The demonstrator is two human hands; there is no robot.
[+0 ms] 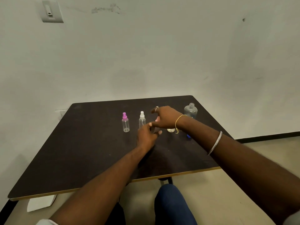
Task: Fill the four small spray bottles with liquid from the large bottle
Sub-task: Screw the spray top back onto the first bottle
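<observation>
Two small clear spray bottles stand upright on the dark table [90, 143]: a purple-capped bottle [125, 122] and, to its right, a white-capped bottle [142, 119]. My left hand [146, 137] holds the clear body of a third small bottle. My right hand [168, 118] reaches over it and grips its pink spray top [157, 118]. The bottle's body is mostly hidden by my fingers. Just the base of a fourth small bottle [171, 130] shows under my right wrist. The large clear bottle [190, 110] stands uncapped at the back right.
A small blue cap [188, 136] lies on the table under my right forearm. The table's back edge meets a white wall. A white paper [40, 202] lies on the floor at front left. My knee [172, 205] is below the front edge.
</observation>
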